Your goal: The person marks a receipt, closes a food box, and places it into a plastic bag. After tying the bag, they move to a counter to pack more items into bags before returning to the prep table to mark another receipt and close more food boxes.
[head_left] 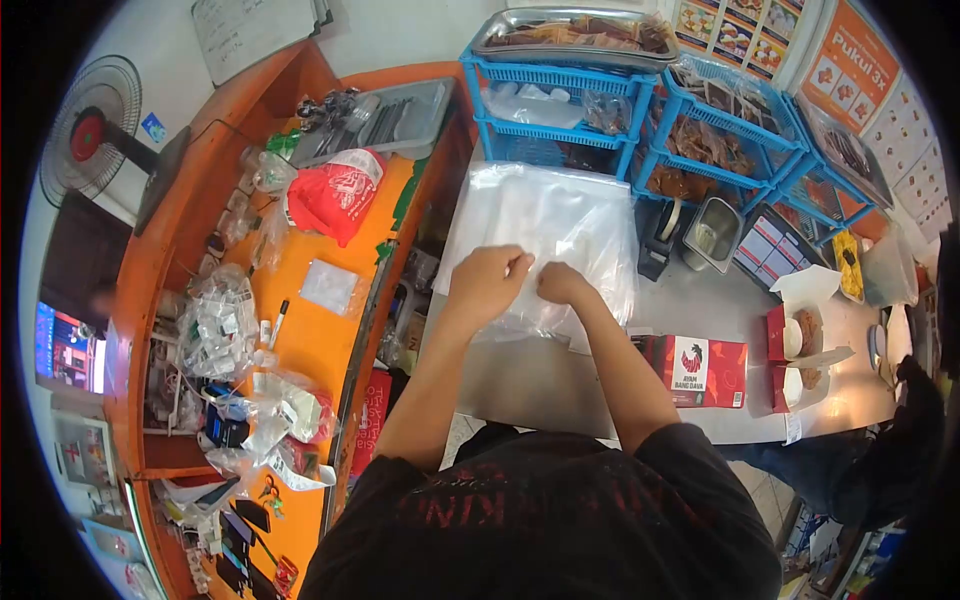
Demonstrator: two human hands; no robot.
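A stack of clear plastic bags lies on the steel counter in front of me, its sheets creased and shiny. Over its near part my left hand is closed, thumb and fingers pinched on clear plastic. Close by on the right, my right hand is curled into a fist, also at the plastic. A small gap separates the two hands, and wrinkled film shows between and below them. The exact pinch points are partly hidden by the fingers.
Blue tiered racks with packed food stand behind the bags. To the right are a tape dispenser, a metal container, a tablet, a red box and open food boxes. Another person's dark sleeve is at far right.
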